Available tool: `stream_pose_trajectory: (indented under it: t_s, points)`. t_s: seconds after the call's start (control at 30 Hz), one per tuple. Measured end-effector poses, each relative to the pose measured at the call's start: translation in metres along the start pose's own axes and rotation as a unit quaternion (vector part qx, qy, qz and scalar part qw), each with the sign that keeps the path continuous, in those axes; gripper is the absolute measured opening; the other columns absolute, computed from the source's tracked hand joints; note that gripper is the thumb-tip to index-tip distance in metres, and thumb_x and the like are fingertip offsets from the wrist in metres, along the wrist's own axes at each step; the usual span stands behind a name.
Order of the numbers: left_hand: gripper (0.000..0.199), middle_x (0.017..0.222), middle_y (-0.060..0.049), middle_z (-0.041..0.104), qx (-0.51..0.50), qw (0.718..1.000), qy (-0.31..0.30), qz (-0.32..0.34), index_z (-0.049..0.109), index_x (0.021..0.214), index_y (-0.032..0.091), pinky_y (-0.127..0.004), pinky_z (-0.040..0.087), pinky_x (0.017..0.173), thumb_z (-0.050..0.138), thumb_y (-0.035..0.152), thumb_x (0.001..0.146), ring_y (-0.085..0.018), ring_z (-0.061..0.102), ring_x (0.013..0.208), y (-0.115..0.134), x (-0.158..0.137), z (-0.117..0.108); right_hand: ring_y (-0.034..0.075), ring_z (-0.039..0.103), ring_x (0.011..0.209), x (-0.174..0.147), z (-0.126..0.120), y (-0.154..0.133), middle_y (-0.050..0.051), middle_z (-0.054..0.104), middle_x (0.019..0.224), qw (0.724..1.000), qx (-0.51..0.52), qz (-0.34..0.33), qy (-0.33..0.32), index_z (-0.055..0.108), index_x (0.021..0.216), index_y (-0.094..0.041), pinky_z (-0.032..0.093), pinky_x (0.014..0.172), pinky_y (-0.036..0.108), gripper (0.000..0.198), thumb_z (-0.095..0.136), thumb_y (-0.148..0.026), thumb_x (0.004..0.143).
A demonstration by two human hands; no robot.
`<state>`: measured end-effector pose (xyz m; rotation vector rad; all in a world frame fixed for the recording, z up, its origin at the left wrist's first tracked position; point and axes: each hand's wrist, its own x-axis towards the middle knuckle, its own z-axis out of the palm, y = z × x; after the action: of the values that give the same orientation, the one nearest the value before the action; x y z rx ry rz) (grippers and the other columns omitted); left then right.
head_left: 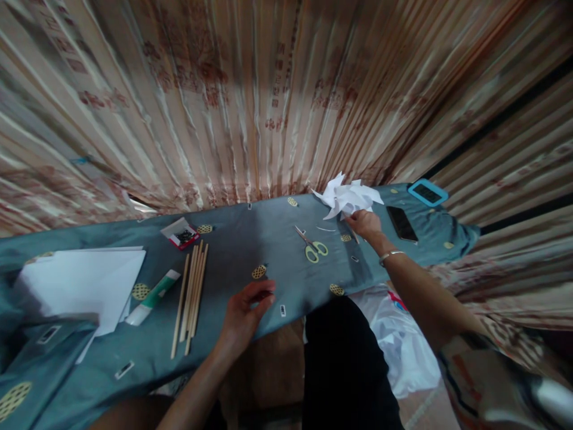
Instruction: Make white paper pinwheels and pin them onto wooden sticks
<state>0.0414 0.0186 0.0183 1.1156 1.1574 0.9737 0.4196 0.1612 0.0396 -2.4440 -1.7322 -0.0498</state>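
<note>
My right hand (366, 224) reaches to the far right part of the cloth-covered table, its fingers closed at the lower edge of a white paper pinwheel (336, 198). More folded white paper blades (363, 196) overlap beside it; I cannot tell whether they belong to a second pinwheel. A thin stick (353, 232) shows just under the hand. Near the front edge hovers my left hand (246, 312), fingers loosely bent, with a gap between thumb and forefinger and nothing seen in it. Scissors (310, 246) with yellow-green handles lie between the two hands.
Left of my hands lie several wooden sticks (193, 292), a green-and-white tube (153, 297), a small open red box (181, 234) and white paper sheets (85, 280). A dark phone (401, 223) and a blue-framed device (428, 192) rest at right. A curtain (250, 107) hangs behind.
</note>
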Motion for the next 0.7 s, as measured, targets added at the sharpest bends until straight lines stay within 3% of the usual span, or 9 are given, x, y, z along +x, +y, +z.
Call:
stream_pose_trajectory:
  t_s: [0.17, 0.3, 0.43, 0.57, 0.7]
  points:
    - [0.030, 0.090, -0.006, 0.078, 0.017, 1.000, 0.003, -0.002, 0.078, 0.088, 0.021, -0.038, 0.057, 0.085, 0.074, 0.037, 0.064, -0.024, 0.073, 0.086, 0.003, -0.004, -0.002, 0.031, 0.070, 0.091, -0.052, -0.023, -0.027, 0.023, 0.073, 0.095, 1.000, -0.015, -0.003, -0.010, 0.073, 0.101, -0.010, 0.049, 0.080, 0.039, 0.030, 0.051, -0.030, 0.095]
    - [0.029, 0.089, -0.006, 0.079, 0.035, 0.999, 0.002, -0.002, 0.078, 0.085, 0.022, -0.037, 0.056, 0.084, 0.072, 0.043, 0.066, -0.025, 0.073, 0.085, 0.008, -0.009, -0.007, 0.023, 0.071, 0.092, -0.114, -0.028, -0.073, 0.012, 0.076, 0.100, 0.994, 0.035, -0.097, -0.047, 0.073, 0.104, -0.019, 0.047, 0.078, 0.029, 0.028, 0.049, -0.031, 0.098]
    - [0.033, 0.082, -0.006, 0.078, 0.051, 0.999, 0.008, -0.002, 0.079, 0.081, 0.021, -0.037, 0.056, 0.082, 0.071, 0.051, 0.067, -0.024, 0.072, 0.078, 0.010, -0.015, -0.015, 0.018, 0.071, 0.095, -0.162, -0.024, -0.129, 0.006, 0.077, 0.102, 0.969, 0.094, -0.206, -0.096, 0.073, 0.102, -0.021, 0.046, 0.080, 0.024, 0.024, 0.051, -0.030, 0.098]
    - [0.038, 0.081, -0.006, 0.079, 0.037, 0.999, 0.031, -0.018, 0.078, 0.080, 0.020, -0.035, 0.057, 0.080, 0.075, 0.055, 0.064, -0.023, 0.072, 0.076, 0.013, -0.022, -0.022, 0.017, 0.071, 0.089, -0.181, -0.015, -0.173, 0.003, 0.078, 0.095, 0.944, 0.132, -0.273, -0.133, 0.074, 0.096, -0.022, 0.045, 0.075, 0.023, 0.023, 0.052, -0.029, 0.098]
    - [0.038, 0.078, -0.006, 0.078, 0.024, 0.999, 0.039, -0.009, 0.078, 0.078, 0.019, -0.033, 0.056, 0.075, 0.074, 0.055, 0.066, -0.022, 0.070, 0.072, 0.019, -0.032, -0.025, 0.017, 0.071, 0.088, -0.187, -0.002, -0.192, 0.004, 0.078, 0.095, 0.928, 0.161, -0.301, -0.150, 0.073, 0.097, -0.022, 0.044, 0.072, 0.023, 0.023, 0.051, -0.028, 0.099]
